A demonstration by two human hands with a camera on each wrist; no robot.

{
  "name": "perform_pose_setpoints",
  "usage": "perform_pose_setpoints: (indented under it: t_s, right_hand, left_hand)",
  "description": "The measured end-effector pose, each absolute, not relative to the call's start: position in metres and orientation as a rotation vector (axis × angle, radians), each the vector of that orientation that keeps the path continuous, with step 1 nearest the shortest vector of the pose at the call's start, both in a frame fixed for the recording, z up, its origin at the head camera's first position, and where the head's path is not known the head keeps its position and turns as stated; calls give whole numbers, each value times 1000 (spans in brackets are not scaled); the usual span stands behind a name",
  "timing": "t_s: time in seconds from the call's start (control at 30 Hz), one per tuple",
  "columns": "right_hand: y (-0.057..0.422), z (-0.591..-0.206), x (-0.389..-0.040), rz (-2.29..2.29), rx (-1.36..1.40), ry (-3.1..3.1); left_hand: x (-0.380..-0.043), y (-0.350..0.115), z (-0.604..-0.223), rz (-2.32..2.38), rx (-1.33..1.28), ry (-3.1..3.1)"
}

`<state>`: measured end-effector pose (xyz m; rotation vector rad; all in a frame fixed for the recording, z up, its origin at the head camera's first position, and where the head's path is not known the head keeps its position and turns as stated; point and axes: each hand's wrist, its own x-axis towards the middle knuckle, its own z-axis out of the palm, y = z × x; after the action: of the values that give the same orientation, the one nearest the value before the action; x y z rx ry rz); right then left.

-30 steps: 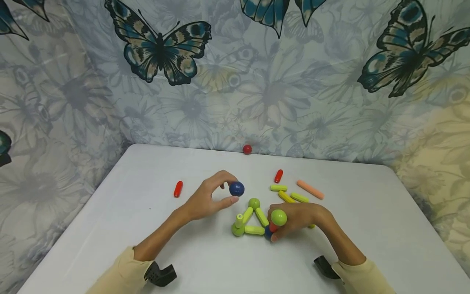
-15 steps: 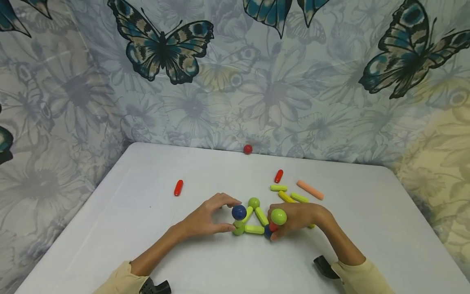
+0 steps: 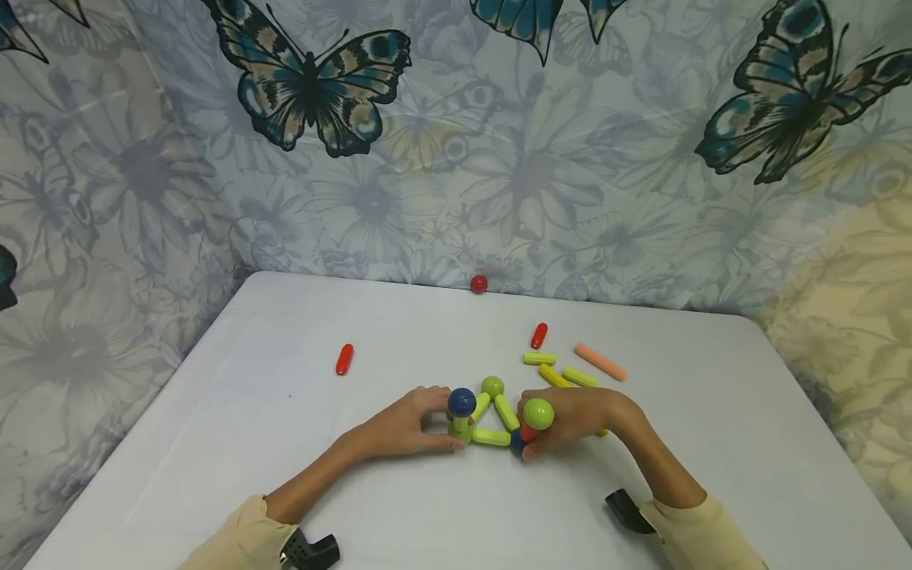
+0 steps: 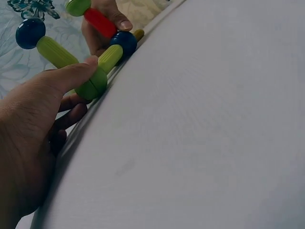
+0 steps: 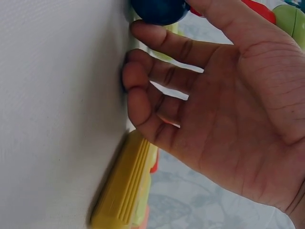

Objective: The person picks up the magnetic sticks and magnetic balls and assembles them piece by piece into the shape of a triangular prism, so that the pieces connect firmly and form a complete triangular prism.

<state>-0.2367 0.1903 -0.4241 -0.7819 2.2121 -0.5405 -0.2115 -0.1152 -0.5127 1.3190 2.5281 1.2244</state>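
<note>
A triangle of light-green rods joined by balls lies on the white table. My left hand pinches the green ball at its left corner, thumb in front and fingers behind. From that ball a green rod stands up, topped by a blue ball. At the right corner my right hand holds another blue ball between thumb and index finger. A red rod rises from it with a green ball on its end. The far corner ball is green and untouched.
Behind the right hand lie loose rods: a red one, an orange one, a yellow one and green ones. One red rod lies apart at left. A red ball sits at the table's far edge.
My left hand has brought the blue ball down and nearer, onto the upright green rod. Its fingers have since moved to the green ball below. The right hand has kept its place.
</note>
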Motion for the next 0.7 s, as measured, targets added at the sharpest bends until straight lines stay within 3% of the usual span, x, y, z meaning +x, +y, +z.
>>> perform_pose_setpoints:
  t_s: [0.37,0.7]
  right_hand:
    - [222,-397,-246,-579,-947,2349]
    - [248,-394,-252,-522,-723,2677]
  left_hand:
    - [-212,-116,-517,1348,1287,2466]
    - [-209,-112,-514,1325,1242,2500]
